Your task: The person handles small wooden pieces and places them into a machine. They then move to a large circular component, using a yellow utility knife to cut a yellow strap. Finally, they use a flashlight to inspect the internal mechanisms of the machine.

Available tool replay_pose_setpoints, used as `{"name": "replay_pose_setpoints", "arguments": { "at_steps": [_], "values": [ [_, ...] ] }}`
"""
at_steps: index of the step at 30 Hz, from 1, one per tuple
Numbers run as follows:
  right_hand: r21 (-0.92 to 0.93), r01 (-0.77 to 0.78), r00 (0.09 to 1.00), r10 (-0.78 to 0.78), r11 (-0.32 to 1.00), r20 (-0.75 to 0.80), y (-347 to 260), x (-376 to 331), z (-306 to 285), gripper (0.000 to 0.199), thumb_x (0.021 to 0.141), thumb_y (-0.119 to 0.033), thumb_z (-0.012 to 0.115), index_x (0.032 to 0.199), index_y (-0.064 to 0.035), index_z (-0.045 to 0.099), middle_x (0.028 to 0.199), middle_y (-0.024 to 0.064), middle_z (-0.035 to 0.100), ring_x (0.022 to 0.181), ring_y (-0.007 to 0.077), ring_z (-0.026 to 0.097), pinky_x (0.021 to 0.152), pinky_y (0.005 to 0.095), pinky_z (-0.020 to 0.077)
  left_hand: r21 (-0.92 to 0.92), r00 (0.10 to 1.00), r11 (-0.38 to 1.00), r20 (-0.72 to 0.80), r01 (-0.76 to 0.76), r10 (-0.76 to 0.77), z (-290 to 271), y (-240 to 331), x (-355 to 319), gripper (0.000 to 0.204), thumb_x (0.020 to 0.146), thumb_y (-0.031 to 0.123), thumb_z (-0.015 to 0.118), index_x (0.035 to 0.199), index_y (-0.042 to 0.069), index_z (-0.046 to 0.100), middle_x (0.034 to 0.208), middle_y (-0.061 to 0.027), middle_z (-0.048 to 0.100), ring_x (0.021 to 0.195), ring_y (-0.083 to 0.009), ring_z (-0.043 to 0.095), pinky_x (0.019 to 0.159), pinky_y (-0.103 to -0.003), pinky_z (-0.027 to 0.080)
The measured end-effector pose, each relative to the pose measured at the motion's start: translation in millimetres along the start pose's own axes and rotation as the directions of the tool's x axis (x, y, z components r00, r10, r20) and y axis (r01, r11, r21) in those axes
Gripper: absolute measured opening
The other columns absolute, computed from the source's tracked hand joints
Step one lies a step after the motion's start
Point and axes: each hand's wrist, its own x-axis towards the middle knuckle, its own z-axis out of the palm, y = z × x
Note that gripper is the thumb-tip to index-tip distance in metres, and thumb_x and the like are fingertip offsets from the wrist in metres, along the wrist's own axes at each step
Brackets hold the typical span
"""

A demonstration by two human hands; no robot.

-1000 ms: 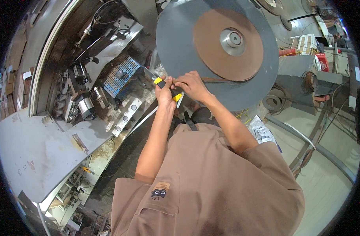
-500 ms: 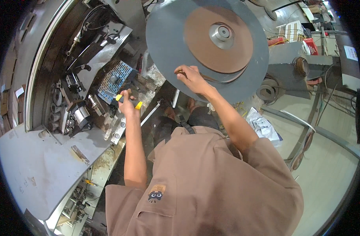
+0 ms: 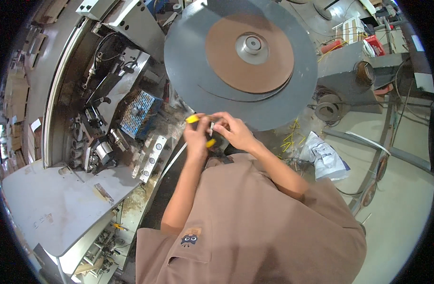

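My left hand [image 3: 196, 138] is closed around a yellow-and-black utility knife [image 3: 192, 119]; its yellow ends stick out above and below the fingers. Close beside it, my right hand [image 3: 238, 135] has its fingers bent in a pinch. A small pale piece shows between the two hands, but what the right fingers hold is too small to make out. Just beyond the hands is a large grey disc [image 3: 293, 106] bearing a wound roll of brown strip [image 3: 219, 57] around a metal hub [image 3: 252, 43]. A loose turn of strip lies along the roll's near side.
On the left stands an open machine with a blue slotted box [image 3: 140, 113], a metal block with round holes [image 3: 153, 159] and a grey tabletop [image 3: 51, 203]. To the right are a white plastic bag [image 3: 325, 158], yellow scraps [image 3: 289, 139], coiled strip [image 3: 330, 110] and a long pipe [image 3: 409, 158].
My left hand has brought the knife rightward and up to my right hand. The right hand has drawn back from the disc toward my body. My view has shifted slightly.
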Motion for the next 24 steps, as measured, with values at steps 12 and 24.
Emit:
{"name": "replay_pose_setpoints", "arguments": {
  "at_steps": [12,24],
  "values": [
    [-0.041,-0.204,0.866,0.161,0.978,-0.474,129.6,-155.2,-160.4,0.031,0.107,-0.032,0.057,0.112,-0.0033,0.069,0.082,0.0098,0.070,0.077,0.0215,0.069,0.074,0.0328,0.0535,0.501,0.961,0.850,0.277,-0.164,0.022,63.3,-49.2,-29.5,0.012,0.096,0.013,0.076,0.102,0.005,0.069,0.081,0.0028,0.066,0.064,-0.0064,0.058,0.057,-0.025,0.047],
    [-0.146,-0.351,0.739,0.178,0.925,-0.649,138.5,-134.3,-226.5,0.047,0.100,-0.027,0.070,0.139,-0.0033,0.059,0.117,0.0135,0.070,0.093,0.0222,0.069,0.086,0.0366,0.0553,0.003,0.963,0.988,0.225,0.152,-0.149,20.4,-53.4,-43.5,0.036,0.108,0.032,0.044,0.123,0.005,0.061,0.086,-0.0014,0.059,0.074,-0.0123,0.053,0.071,-0.028,0.045]
  ]
}}
